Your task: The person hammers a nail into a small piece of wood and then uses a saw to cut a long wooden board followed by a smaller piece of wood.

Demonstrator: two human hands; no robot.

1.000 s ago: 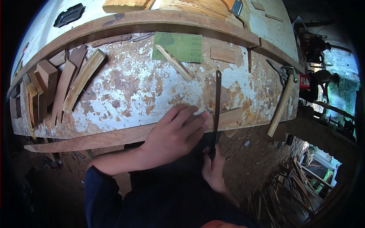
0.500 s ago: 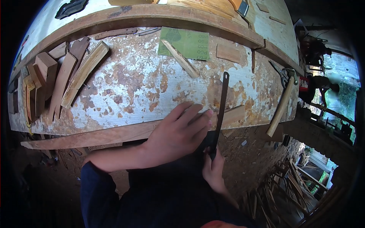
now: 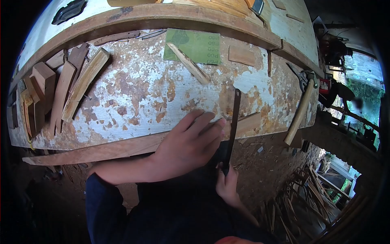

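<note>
A long, narrow wooden board [image 3: 101, 149] lies along the near edge of the bench, its left end jutting out past it. My left hand [image 3: 187, 142] is closed over the board from above, fingers bent and pressing it down. Just right of those fingers, a thin dark saw blade [image 3: 234, 126] with a hole in its far end crosses the board. My right hand [image 3: 228, 181] grips the blade's near end, below the bench edge. The board's right end [image 3: 248, 124] rests on the bench beyond the blade. Its teeth are too small to make out.
Green P60 sandpaper [image 3: 211, 49] lies farther back under a wood sliver [image 3: 189, 63]. Wood offcuts [image 3: 44, 85] stand at the left. A hammer [image 3: 300, 112] and pliers [image 3: 300, 77] lie at the right. A raised wooden rail [image 3: 162, 15] crosses the bench behind.
My right hand has drawn the saw blade down toward my body, so its holed end sits lower. My left hand stays on the board. The view has shifted slightly.
</note>
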